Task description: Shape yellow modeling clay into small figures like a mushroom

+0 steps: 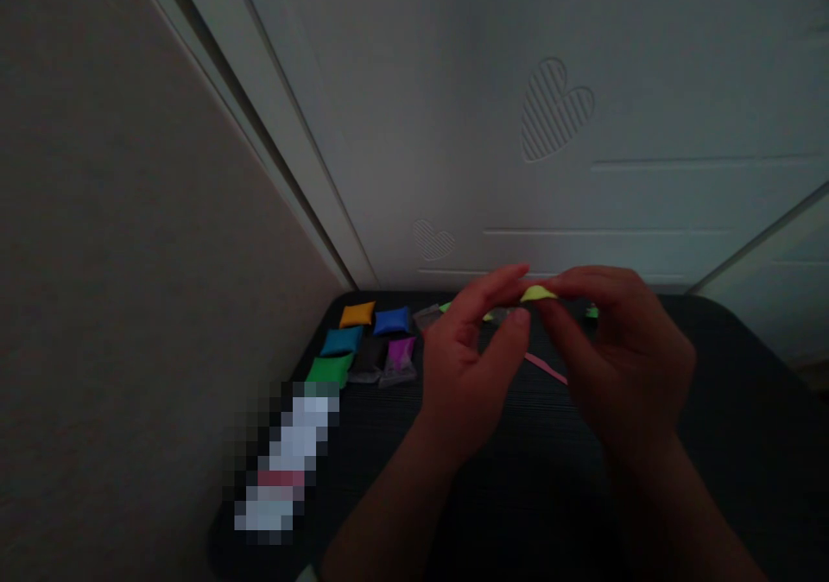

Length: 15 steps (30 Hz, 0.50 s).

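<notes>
Bottom of frame: we're seeing both forearms reaching up over a dark table (376, 452). Lower L, a blurred-out pale strip (291, 457) w/ a reddish band is lying by the table's L edge; can't tell what it is.

Ctr, slightly R: our L hand (470, 370) is curving, thumb and fingers parted w/ a gap, fingertips coming up at the L end of a small yellow piece (539, 294); can't tell how firmly they're touching. Our R hand (625, 362) is pinching that piece btwn thumb and index, holding it above the table. Pink tool (547, 369) is lying btwn the hands, partly hidden.

L of ctr, packets are sitting in a loose cluster: green (330, 370), dark (369, 359) and purple (400, 359) nearer; teal (342, 341) behind the green; orange (357, 314) and blue (392, 320) farther. Clear wrapper (427, 316) is showing beside the L hand; small green item (591, 312) is peeking out behind the R.

Far side: white panel (420, 90) is filling the upper frame, lg. heart (554, 111) upper R, sm. heart (433, 239) near ctr. Grey-brown wall (129, 306) is running down frame L.
</notes>
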Each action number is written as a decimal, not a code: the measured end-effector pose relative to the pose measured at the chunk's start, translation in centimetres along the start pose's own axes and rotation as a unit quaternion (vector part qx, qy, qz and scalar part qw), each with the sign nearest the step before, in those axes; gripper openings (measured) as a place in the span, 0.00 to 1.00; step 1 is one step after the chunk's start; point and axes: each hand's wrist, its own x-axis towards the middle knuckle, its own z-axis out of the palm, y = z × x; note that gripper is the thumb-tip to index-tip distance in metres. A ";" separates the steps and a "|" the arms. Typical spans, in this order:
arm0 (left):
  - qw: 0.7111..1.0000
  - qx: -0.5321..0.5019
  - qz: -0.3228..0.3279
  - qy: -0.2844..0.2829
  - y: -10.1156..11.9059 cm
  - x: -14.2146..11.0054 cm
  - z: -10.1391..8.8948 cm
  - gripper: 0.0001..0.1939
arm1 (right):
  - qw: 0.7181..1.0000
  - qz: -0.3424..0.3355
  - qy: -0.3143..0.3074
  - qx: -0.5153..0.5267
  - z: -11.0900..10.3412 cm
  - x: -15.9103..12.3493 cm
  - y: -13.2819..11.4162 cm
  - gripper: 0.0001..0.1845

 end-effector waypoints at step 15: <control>0.911 0.332 0.240 0.044 0.4 0.0 -0.1 0.25 | 1.000 0.018 0.002 0.008 0.2 -0.3 0.0 0.11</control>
